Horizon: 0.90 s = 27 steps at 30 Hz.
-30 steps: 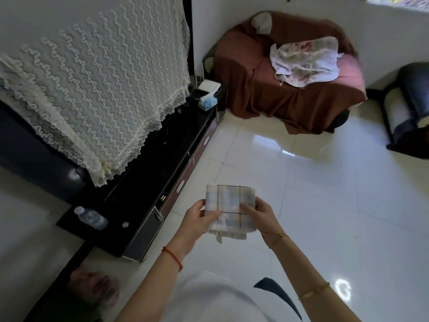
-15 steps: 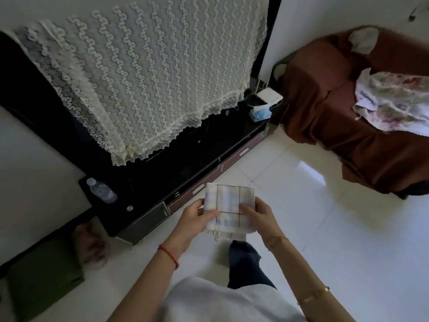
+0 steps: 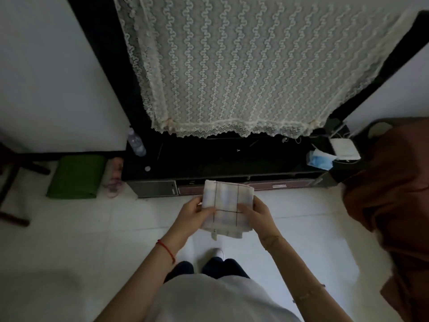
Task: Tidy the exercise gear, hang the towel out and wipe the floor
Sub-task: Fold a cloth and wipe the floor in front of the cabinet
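Note:
A folded pale checked towel [image 3: 226, 204] is held in front of me over the white tiled floor [image 3: 97, 233]. My left hand [image 3: 193, 213] grips its left edge, thumb on top. My right hand [image 3: 256, 214] grips its right edge the same way. A green rolled mat [image 3: 74, 176] lies on the floor at the left, against the wall, with a pinkish bundle [image 3: 113, 173] beside it.
A low black TV cabinet [image 3: 220, 163] stands straight ahead, a lace cover [image 3: 250, 70] hanging above it. On it are a water bottle [image 3: 137, 144], a blue tissue pack [image 3: 319, 159] and a white box [image 3: 343, 148]. A brown-covered sofa [image 3: 390, 187] is at the right; dark stool legs [image 3: 11, 177] at far left.
My view has swung left, so the cabinet now sits straight ahead and the sofa has slid to the right edge. Both hands keep the same hold on the folded towel.

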Each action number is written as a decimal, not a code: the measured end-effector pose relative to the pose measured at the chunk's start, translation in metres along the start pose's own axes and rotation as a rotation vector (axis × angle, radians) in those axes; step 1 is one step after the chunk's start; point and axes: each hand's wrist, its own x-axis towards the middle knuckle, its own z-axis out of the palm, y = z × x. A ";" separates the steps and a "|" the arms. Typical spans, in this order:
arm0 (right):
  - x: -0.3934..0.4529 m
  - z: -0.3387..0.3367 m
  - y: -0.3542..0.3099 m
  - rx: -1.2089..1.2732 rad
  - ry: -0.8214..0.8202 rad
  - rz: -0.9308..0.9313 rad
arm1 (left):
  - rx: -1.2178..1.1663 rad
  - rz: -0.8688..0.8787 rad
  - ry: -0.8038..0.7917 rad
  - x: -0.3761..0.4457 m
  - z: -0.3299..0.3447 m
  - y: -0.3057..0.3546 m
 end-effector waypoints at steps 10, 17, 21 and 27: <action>-0.036 0.002 0.047 -0.064 -0.156 0.005 | -0.010 -0.053 0.172 -0.065 0.011 -0.059; -0.085 -0.017 0.082 -0.174 -0.196 0.017 | -0.079 -0.088 0.233 -0.124 0.042 -0.101; -0.101 -0.039 0.097 -0.206 -0.190 0.022 | -0.095 -0.096 0.232 -0.142 0.067 -0.116; -0.093 -0.070 0.123 -0.234 -0.182 0.036 | -0.106 -0.121 0.237 -0.136 0.104 -0.133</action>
